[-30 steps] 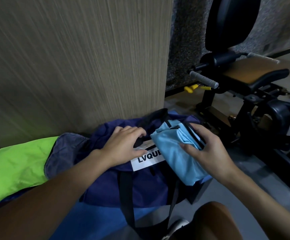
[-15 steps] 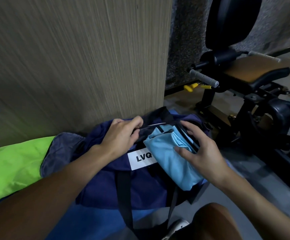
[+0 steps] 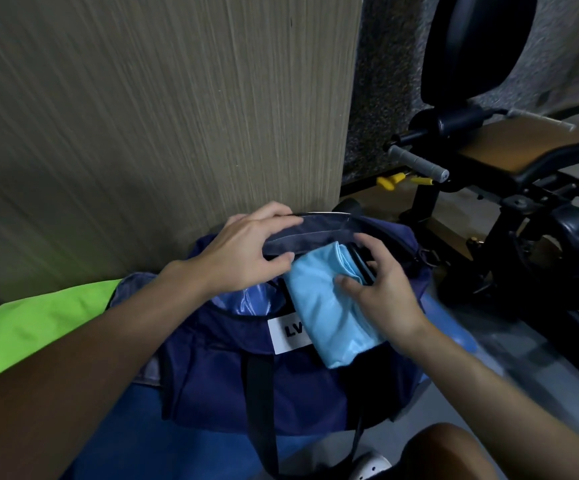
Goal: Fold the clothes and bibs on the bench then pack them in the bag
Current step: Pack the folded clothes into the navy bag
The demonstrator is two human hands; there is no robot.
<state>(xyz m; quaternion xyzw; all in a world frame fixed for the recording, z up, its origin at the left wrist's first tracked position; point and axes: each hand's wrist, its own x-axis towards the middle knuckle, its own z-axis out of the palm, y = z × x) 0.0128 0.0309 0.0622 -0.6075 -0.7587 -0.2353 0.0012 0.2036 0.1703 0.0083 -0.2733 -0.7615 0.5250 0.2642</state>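
A navy blue bag with a white label sits on the blue bench against a wood-grain wall. My left hand grips the far edge of the bag's opening and holds it up. My right hand holds a folded light blue garment with dark trim, its upper end at the bag's mouth, its lower end over the label. Shiny blue fabric shows inside the opening. A neon green bib lies on the bench to the left, with a grey-blue cloth between it and the bag.
A black gym machine with a padded seat, grey handle and yellow pins stands close on the right. The wood-grain wall rises right behind the bag. My knee and a white shoe show at the bottom right.
My left hand has lifted the far edge of the bag's opening, exposing the inside. My right hand has moved the light blue garment left and up toward the mouth, covering more of the label.
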